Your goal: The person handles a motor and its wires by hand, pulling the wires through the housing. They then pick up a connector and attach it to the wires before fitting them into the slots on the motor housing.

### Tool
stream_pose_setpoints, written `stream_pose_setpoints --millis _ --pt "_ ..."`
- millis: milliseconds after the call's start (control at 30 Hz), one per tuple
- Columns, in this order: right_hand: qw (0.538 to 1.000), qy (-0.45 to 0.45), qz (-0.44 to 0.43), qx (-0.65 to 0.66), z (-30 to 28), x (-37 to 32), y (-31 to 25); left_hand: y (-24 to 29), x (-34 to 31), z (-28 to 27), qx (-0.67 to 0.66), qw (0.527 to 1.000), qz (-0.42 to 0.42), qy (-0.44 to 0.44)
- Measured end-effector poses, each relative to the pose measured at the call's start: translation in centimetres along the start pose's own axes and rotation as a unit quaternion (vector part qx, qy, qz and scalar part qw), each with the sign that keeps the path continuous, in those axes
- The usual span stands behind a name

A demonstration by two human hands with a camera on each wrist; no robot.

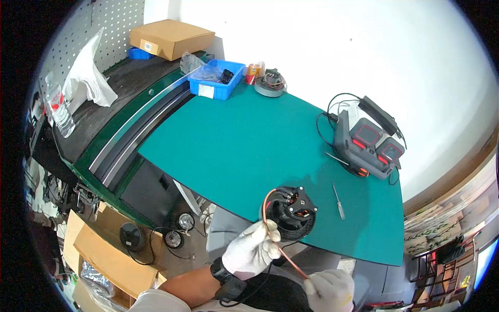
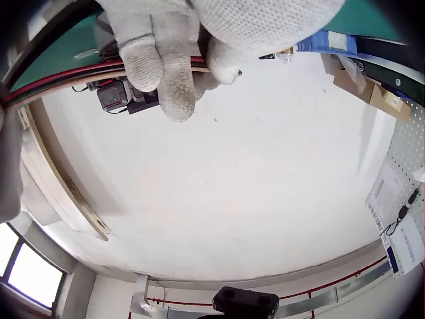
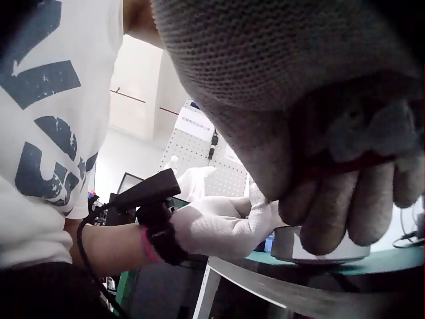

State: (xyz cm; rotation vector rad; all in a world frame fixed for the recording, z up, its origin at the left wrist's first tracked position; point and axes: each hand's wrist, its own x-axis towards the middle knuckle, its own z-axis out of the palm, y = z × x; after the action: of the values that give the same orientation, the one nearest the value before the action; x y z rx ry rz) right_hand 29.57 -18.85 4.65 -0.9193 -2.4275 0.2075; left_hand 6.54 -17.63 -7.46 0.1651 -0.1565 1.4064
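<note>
A black round motor-like unit [image 1: 292, 221] with a three-armed bracket on top sits at the near edge of the green table. From it a bundle of red, black and copper-coloured wires [image 2: 80, 74] runs toward the person. My left hand [image 1: 252, 250], in a white knit glove, pinches the wires between thumb and fingers beside the unit. Lower right, my gloved right hand [image 1: 330, 291] grips the far end of the same bundle. Pale translucent pieces [image 3: 392, 127] and a red wire lie against its curled fingers in the dark right wrist view.
A screwdriver [image 1: 339, 203] lies right of the unit. Behind it stands a grey case-like device [image 1: 358, 140] with cables. At the back are a blue bin [image 1: 215, 83], a can [image 1: 252, 74] and a similar round unit [image 1: 270, 85]. An open cardboard box [image 1: 112, 247] stands lower left.
</note>
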Motion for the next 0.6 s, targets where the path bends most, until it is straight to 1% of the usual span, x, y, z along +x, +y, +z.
stream_pose_setpoints --millis 33,100,167,233,300,367,500,600 --pt "1.000 -0.003 -0.003 0.001 -0.5 0.0 0.4 -0.4 -0.2 -0.1 0.002 1.000 -0.006 -0.004" --pt "0.998 -0.018 0.051 -0.041 -1.7 -0.1 1.2 -1.3 -0.7 0.0 0.063 0.998 -0.006 0.006" --pt "0.997 -0.014 0.061 -0.047 -2.3 -0.5 1.9 -2.7 -0.6 -0.5 0.036 0.999 -0.019 -0.004" --pt "0.995 -0.033 0.075 -0.051 -2.9 -0.7 2.1 -3.3 -0.6 -1.0 0.031 0.999 -0.023 -0.020" --pt "0.996 -0.040 0.065 -0.054 -3.3 -0.7 2.3 -3.6 -0.7 -1.6 0.035 0.997 -0.027 -0.056" --pt "0.995 -0.072 0.059 -0.043 -3.3 -0.8 2.4 -3.7 -0.7 -1.9 0.033 0.997 -0.029 -0.057" --pt "0.997 -0.064 0.035 -0.029 -2.6 -0.8 2.6 -3.3 -0.7 -2.0 0.026 0.997 -0.036 -0.061" --pt "0.998 -0.059 0.014 -0.020 -2.2 -0.8 2.8 -3.4 -0.8 -2.0 0.011 0.998 -0.022 -0.051"
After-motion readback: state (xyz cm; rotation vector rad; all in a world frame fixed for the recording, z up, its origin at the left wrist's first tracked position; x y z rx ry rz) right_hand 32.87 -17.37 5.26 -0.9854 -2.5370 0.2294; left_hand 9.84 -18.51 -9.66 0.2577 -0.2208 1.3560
